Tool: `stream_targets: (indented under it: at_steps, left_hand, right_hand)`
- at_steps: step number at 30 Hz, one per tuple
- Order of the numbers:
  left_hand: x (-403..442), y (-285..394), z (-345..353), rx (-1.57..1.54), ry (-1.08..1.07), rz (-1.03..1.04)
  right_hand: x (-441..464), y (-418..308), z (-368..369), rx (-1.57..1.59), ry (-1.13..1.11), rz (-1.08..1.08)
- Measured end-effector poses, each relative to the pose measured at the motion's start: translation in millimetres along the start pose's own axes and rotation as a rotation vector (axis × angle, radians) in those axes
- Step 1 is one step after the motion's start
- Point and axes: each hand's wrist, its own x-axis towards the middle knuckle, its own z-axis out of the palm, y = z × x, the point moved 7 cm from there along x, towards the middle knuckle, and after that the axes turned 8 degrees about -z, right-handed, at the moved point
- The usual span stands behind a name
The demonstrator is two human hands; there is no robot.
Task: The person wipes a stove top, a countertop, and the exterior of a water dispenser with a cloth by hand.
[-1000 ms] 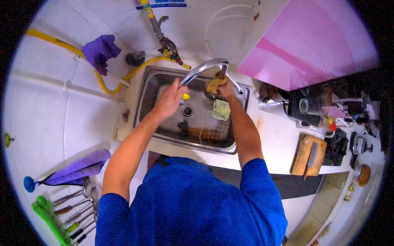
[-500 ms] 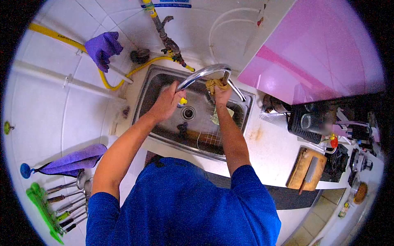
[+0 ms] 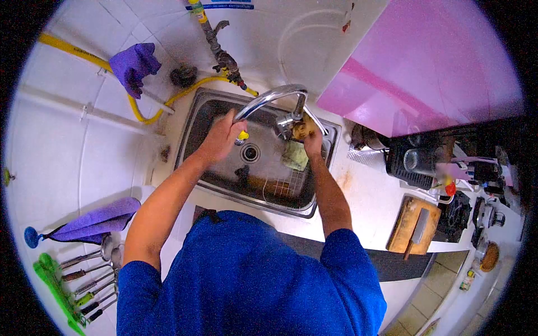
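A chrome faucet (image 3: 270, 96) arches over the steel sink (image 3: 193, 120). My left hand (image 3: 219, 139) is closed around the spout near its outlet, where a yellow tip (image 3: 242, 135) pokes out below the fingers. On the other side, my right hand (image 3: 314, 144) grips a bunched tan cloth (image 3: 302, 130) against the faucet's base (image 3: 287, 124). Part of the cloth is hidden by the fingers. A pale green cloth (image 3: 296, 155) lies just below that hand, at the sink's right side. The drain (image 3: 250, 152) shows between my two hands.
A wire rack (image 3: 284, 187) sits in the sink's lower right. Purple gloves (image 3: 134, 67) hang on the left wall's pipe, near a yellow hose (image 3: 193, 88). To the right, a knife (image 3: 418, 227) rests on a wooden cutting board (image 3: 397, 235). Utensils (image 3: 92, 283) hang lower left.
My right hand has moved with the tan cloth from the faucet's upright pipe down to its base, uncovering the pipe. My left hand keeps its grip on the spout. The view has shifted slightly.
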Motion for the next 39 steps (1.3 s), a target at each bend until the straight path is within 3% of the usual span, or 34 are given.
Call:
stream_targets:
  at_steps: [2, 6, 8, 9, 11, 12, 14, 15, 17, 18, 20, 21, 23, 24, 26, 28, 30, 31, 33, 34, 36, 37, 39]
  left_hand:
    - [0.1, -5.1, 1.7, 0.0, -0.004, -0.021]
    - [-0.3, -8.8, 2.1, 0.02, -0.026, 0.004]
    - [-0.6, -9.7, 5.1, 0.025, -0.042, 0.016]
    - [0.5, -11.6, 6.2, -0.014, -0.037, -0.013]
    - [2.3, -11.8, 6.8, -0.051, -0.037, -0.034]
    - [1.7, -10.5, 5.4, -0.036, -0.029, -0.036]
    - [0.5, -7.9, 3.9, -0.013, -0.027, -0.036]
    - [0.1, -6.8, 3.7, -0.009, -0.026, -0.042]
    - [0.8, -6.0, 2.0, 0.005, -0.025, -0.044]
    - [0.9, -7.5, 2.5, 0.018, -0.032, -0.046]
    - [4.6, -6.8, 2.6, 0.033, -0.043, -0.036]
    - [3.2, -8.7, 2.9, 0.013, -0.038, -0.048]
    - [-1.6, -5.5, 6.1, -0.012, -0.048, -0.059]
    - [-2.5, -7.2, 6.3, 0.006, -0.056, -0.113]
    - [0.5, -9.1, 7.2, 0.033, -0.078, -0.15]
    - [1.9, -9.8, 7.3, -0.003, -0.082, -0.073]
    - [0.4, -5.0, 7.1, -0.016, -0.094, -0.057]
    - [1.4, -2.7, 6.4, -0.043, -0.092, -0.049]
    - [4.4, -12.9, 8.3, -0.039, -0.088, -0.05]
    - [4.8, -20.9, 9.1, -0.043, -0.076, -0.059]
    - [7.2, -28.7, 11.3, -0.066, -0.086, -0.022]
    - [7.4, -29.4, 10.2, -0.086, -0.09, 0.02]
    - [2.5, -16.4, 6.5, -0.041, -0.069, 0.002]
  right_hand:
    - [-36.1, 2.6, 11.9, 1.048, 0.224, 0.487]
    - [-79.8, 0.4, 38.4, 1.365, 0.158, 0.666]
    - [-88.2, -26.6, 60.0, 1.676, -0.147, 0.797]
    - [-85.1, -31.4, 64.5, 1.672, -0.137, 0.799]
    - [-58.2, -80.6, 76.1, 2.054, -0.133, 0.977]
    - [-39.9, -106.7, 72.5, 2.057, -0.124, 0.971]
    - [10.0, -166.9, 46.3, 2.435, -0.14, 0.517]
    - [20.8, -157.3, 60.1, 2.44, -0.132, 0.51]
    - [18.9, -81.2, 113.8, 2.406, 0.627, 0.946]
    - [14.6, -70.1, 123.4, 2.414, 0.637, 0.941]
    - [21.7, -75.8, 123.7, 2.625, 0.286, 0.91]
    - [20.9, -67.1, 121.8, 2.626, 0.299, 0.906]
    - [8.5, -71.5, 118.8, 2.473, -0.074, 1.13]
    - [6.4, -69.3, 114.5, 2.475, -0.051, 1.125]
    - [-1.0, -55.6, 123.6, 2.128, -0.077, 1.182]
    - [-6.0, -104.6, 71.0, 1.972, 0.054, 1.27]
    - [-22.4, -107.4, 48.2, 1.586, 0.017, 1.148]
    - [-31.1, -111.8, 43.1, 1.595, 0.031, 1.144]
    - [-37.5, -87.6, -0.2, 1.083, 0.456, 0.754]
    - [-41.8, -71.9, 4.9, 1.083, 0.457, 0.758]
    - [-34.0, -44.7, 17.0, 0.878, 0.309, 0.546]
    - [-13.8, -68.1, -3.9, 0.75, 0.165, 0.458]
    - [9.8, -52.6, 26.1, 0.8, 0.184, 0.47]
